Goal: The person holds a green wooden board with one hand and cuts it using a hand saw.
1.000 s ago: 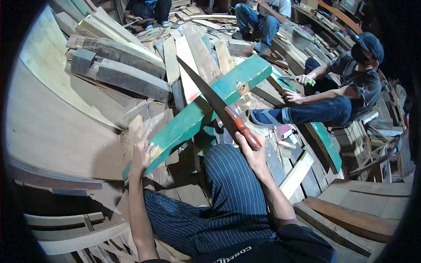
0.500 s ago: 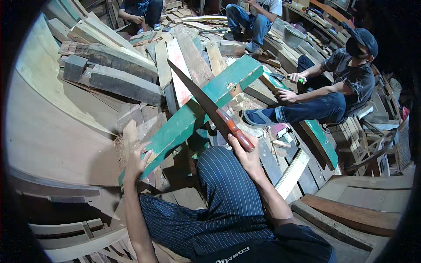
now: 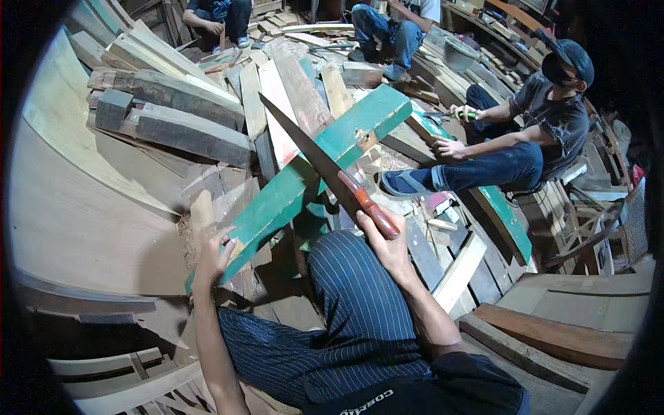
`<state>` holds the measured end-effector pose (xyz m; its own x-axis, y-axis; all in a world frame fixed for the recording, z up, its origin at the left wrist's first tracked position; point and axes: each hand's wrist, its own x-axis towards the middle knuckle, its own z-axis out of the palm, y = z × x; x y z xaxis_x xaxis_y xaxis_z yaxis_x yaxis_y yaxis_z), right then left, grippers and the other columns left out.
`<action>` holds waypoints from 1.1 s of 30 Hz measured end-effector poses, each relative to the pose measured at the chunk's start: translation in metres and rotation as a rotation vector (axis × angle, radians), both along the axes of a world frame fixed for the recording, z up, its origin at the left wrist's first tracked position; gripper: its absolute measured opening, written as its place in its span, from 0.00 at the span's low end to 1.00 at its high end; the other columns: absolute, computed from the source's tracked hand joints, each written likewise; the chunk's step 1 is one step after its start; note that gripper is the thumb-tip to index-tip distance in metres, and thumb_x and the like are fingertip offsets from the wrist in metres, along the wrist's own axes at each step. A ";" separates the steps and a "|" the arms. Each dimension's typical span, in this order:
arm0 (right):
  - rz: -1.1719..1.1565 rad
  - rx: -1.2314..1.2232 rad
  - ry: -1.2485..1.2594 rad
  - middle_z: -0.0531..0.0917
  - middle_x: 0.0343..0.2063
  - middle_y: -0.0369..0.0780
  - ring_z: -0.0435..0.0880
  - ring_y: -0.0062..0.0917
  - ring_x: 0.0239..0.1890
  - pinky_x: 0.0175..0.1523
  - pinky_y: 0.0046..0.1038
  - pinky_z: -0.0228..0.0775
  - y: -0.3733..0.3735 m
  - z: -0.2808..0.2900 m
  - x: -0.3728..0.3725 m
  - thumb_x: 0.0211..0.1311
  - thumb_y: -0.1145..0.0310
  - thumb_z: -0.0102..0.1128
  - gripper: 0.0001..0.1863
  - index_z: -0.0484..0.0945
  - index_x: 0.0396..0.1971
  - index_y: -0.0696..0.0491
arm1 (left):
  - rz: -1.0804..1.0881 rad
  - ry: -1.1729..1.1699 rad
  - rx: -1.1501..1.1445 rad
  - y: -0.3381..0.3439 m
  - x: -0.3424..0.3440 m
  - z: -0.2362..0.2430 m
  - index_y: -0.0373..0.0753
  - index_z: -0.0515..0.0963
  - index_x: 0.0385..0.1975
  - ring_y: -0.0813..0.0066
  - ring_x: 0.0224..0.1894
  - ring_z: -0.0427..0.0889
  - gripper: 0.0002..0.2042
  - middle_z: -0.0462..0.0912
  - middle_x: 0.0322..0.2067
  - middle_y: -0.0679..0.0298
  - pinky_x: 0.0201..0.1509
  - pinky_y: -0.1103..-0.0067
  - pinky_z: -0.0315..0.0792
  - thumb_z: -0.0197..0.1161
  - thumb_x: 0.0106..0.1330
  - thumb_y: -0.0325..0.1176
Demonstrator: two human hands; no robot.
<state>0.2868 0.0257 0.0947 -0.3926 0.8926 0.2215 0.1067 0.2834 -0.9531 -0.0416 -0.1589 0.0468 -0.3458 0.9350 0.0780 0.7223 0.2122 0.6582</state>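
beam (image 3: 278, 191) partly behind saw (image 3: 324, 164)

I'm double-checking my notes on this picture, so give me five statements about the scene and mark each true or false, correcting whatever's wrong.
1. The right hand grips the saw by its reddish-brown handle. True.
2. The board crossed by the saw in this view is red. False: the board is green.
3. The left hand is at the board's near end. True.
4. The wearer's trousers are plain white. False: dark with pale stripes.
5. The co-worker at right wears a cap. True.
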 end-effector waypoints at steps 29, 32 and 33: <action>-0.002 -0.020 -0.024 0.73 0.16 0.38 0.69 0.20 0.20 0.28 0.28 0.60 0.001 -0.002 0.001 0.63 0.67 0.63 0.12 0.77 0.25 0.61 | 0.032 -0.081 -0.083 0.000 0.001 0.002 0.32 0.76 0.54 0.52 0.46 0.83 0.18 0.82 0.47 0.44 0.52 0.68 0.74 0.59 0.66 0.32; -0.010 -0.024 -0.034 0.73 0.15 0.38 0.68 0.19 0.19 0.27 0.28 0.59 0.001 -0.003 0.001 0.62 0.66 0.63 0.13 0.77 0.25 0.60 | 0.027 -0.030 -0.102 -0.001 -0.001 0.001 0.32 0.76 0.54 0.53 0.47 0.82 0.18 0.81 0.48 0.44 0.53 0.68 0.74 0.59 0.66 0.32; -0.006 -0.041 -0.028 0.73 0.14 0.38 0.68 0.20 0.19 0.27 0.29 0.59 0.000 0.000 0.000 0.62 0.66 0.63 0.13 0.77 0.25 0.60 | 0.037 -0.040 -0.087 -0.002 0.000 -0.001 0.32 0.76 0.54 0.53 0.48 0.82 0.18 0.81 0.48 0.44 0.53 0.68 0.73 0.59 0.66 0.31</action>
<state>0.2871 0.0257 0.0947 -0.3927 0.9031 0.1739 0.1349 0.2436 -0.9605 -0.0420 -0.1614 0.0462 -0.3819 0.9240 -0.0177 0.6866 0.2965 0.6638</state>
